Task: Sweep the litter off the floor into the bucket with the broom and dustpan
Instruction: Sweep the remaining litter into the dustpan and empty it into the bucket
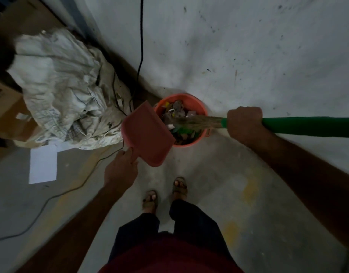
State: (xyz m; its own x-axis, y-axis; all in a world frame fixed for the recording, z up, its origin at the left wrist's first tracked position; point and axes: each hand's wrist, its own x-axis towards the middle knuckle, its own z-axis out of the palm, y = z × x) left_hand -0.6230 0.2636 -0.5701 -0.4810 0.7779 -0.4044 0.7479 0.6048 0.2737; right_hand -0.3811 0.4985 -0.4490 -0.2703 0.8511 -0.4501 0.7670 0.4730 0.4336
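A: Nearest, sandalled feet (pixel 164 194) planted on the concrete floor (pixel 218 174). Left hand (pixel 121 168) wrapped round the dustpan's handle, mostly hidden under the fingers. Right hand (pixel 244 122) clenched on the broom (pixel 189 123) where green handle meets bristles.

B: And the dustpan itself?

A: Pink plastic dustpan (pixel 147 134), tipped up on edge against the left rim of the bucket (pixel 204 107), underside to the camera. Likely light and stiff, a little slick; best held by that handle, as now.

B: Broom?

A: Brown bristles lying across the bucket mouth, tips near the dustpan's lip. Bristles soft and springy by the look, handle rigid; a grip low by the head seems right for short raking strokes.

B: Inside the bucket?

A: Orange bucket, well filled: mixed litter (pixel 179 115) in scraps of paper, wrappers, yellow and green bits. Anything left in the pan hidden from here. Probably the emptying step, task late on.

B: Further out?

A: White sheet of paper (pixel 43 166) flat on the floor at left, not yet swept. Crumpled woven sack (pixel 67 85) beside the bucket, cardboard box (pixel 10 119) behind it, black cable (pixel 141 46) running up to the wall.
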